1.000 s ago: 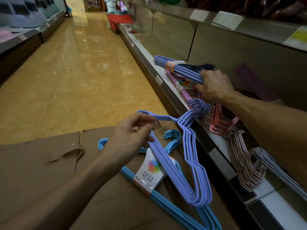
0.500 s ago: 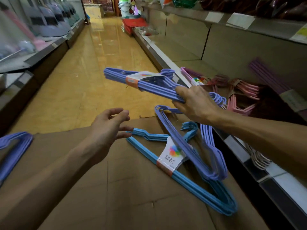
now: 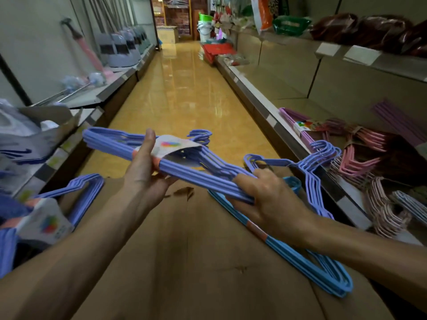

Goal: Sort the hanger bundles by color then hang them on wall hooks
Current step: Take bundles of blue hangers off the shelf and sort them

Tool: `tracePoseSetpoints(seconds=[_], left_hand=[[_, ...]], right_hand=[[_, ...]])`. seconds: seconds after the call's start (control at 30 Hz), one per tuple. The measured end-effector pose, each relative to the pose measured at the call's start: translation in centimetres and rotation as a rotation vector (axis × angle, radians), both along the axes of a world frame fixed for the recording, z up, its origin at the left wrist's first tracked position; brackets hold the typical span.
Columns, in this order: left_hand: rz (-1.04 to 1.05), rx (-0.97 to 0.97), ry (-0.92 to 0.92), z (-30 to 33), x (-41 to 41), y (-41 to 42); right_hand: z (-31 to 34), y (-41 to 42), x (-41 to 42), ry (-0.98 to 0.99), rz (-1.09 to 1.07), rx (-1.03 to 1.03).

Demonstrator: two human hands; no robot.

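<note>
Periwinkle plastic hanger bundle with a paper label [image 3: 171,162] spans both hands above the flattened brown cardboard [image 3: 196,262]: the left hand [image 3: 143,174] closes round it at the label, the right hand [image 3: 265,199] clamps its lower end. Sorting appears to be the step in hand. A matching periwinkle bundle [image 3: 76,192] lies beyond the left hand, so the next move likely calls for carrying this one there. A sky-blue bundle [image 3: 307,262] lies under the right wrist; pink bundles [image 3: 360,155] sit beyond it.

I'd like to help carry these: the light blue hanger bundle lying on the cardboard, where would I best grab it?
Probably at the long straight bars beside the orange band, reaching down from above. The light blue hanger bundle lies flat on the cardboard, and there the bars run tight together. A lilac bundle lies across its hook end, so that end is awkward.
</note>
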State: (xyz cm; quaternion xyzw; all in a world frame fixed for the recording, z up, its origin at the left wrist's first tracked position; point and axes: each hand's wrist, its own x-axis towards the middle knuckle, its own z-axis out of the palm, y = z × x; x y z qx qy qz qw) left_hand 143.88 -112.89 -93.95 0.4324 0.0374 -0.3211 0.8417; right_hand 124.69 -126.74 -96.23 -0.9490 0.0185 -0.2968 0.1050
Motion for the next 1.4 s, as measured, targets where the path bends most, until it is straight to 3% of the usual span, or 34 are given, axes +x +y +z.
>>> tracePoseSetpoints(seconds=[0.13, 0.37, 0.63, 0.77, 1.0, 1.2, 1.4], left_hand=[[0.163, -0.022, 0.079, -1.7, 0.9, 1.6], [0.259, -0.038, 0.034, -1.8, 1.2, 3.3], [0.213, -0.071, -0.036, 0.3, 0.9, 4.3], [0.12, -0.051, -0.058, 0.2, -0.4, 4.2], [-0.031, -0.037, -0.077, -0.6, -2.5, 3.3], [-0.219, 0.074, -0.078, -0.9, -2.7, 3.4], [-0.314, 0.657, -0.323, -2.1, -1.4, 4.1]], right_hand=[[0.0, 0.8, -0.8, 0.049, 0.052, -0.075], [-0.1, 2.4, -0.8, 0.191, 0.122, 0.055], [3.4, 3.2, 1.4, 0.337, -0.037, 0.989], [3.8, 2.7, 3.1, 0.566, -0.045, 1.345], [2.8, 3.7, 4.0, 0.592, 0.067, 1.835], [1.4, 3.9, 4.5, 0.385, 0.078, 1.866], [0.1, 3.9, 3.6, 0.32, -0.041, 1.513]])
